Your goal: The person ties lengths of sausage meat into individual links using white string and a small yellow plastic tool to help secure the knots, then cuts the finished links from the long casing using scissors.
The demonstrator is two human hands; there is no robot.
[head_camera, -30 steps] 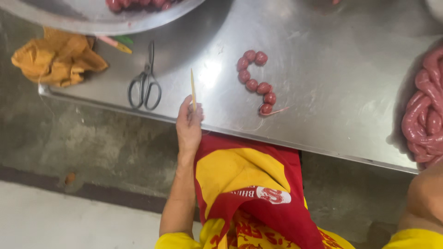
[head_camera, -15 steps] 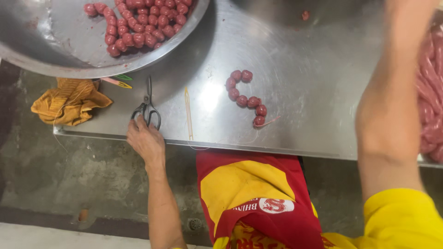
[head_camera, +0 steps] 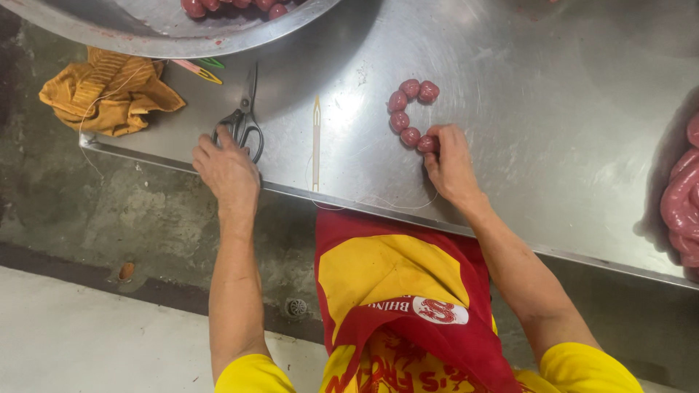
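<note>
My left hand (head_camera: 227, 169) rests at the near edge of the steel table (head_camera: 524, 145), its fingers on the black handles of the scissors (head_camera: 244, 120). A short curved string of small red sausage balls (head_camera: 409, 109) lies on the table. My right hand (head_camera: 450, 164) covers the lower end of that string, fingers closed on it. Between the hands lies a long yellow needle (head_camera: 316, 142), with thin thread trailing over the table edge.
A big metal bowl (head_camera: 153, 36) holding red sausage balls stands at the far left. A crumpled yellow cloth (head_camera: 109, 91) hangs at the table's left corner. Pink uncut sausage (head_camera: 681, 211) lies at the right edge. A red and yellow apron (head_camera: 397, 291) hangs below me.
My left hand let go of the yellow needle and moved left to the scissors. My right hand came down from the far side onto the lower end of the sausage string.
</note>
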